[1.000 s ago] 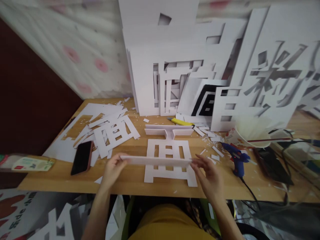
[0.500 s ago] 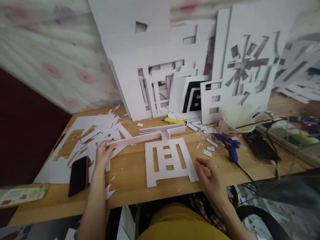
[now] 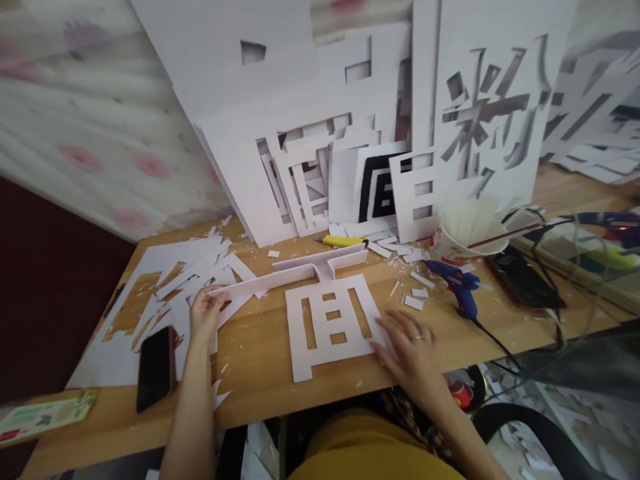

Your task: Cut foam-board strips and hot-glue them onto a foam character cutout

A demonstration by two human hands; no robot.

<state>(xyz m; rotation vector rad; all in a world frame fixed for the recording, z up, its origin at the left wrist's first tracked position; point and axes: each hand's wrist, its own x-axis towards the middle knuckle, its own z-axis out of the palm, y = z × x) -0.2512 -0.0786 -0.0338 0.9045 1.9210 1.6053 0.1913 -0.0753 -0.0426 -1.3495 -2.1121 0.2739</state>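
Observation:
My left hand [image 3: 206, 313] pinches the left end of a narrow white strip [image 3: 265, 285] that stands on edge and runs along the top of a flat white cut-out character [image 3: 330, 353]. The strip bends near its right end, by the stem of the cut-out. Behind it lies another upright white strip [image 3: 320, 257]. My right hand [image 3: 407, 343], fingers spread, rests over the lower right corner of the cut-out and hides that corner. A ring shows on one finger.
A blue glue gun [image 3: 454, 280] lies to the right, its cord trailing off the edge. A yellow utility knife [image 3: 343, 241], paper bowl [image 3: 445, 248], phone [image 3: 156, 368] and board scraps [image 3: 185, 287] lie around. Cut white boards [image 3: 240, 160] lean at the back.
My right hand has moved left onto the cut-out's lower right corner, and its fingers have spread. The left hand keeps its hold on the strip. The view has shifted slightly.

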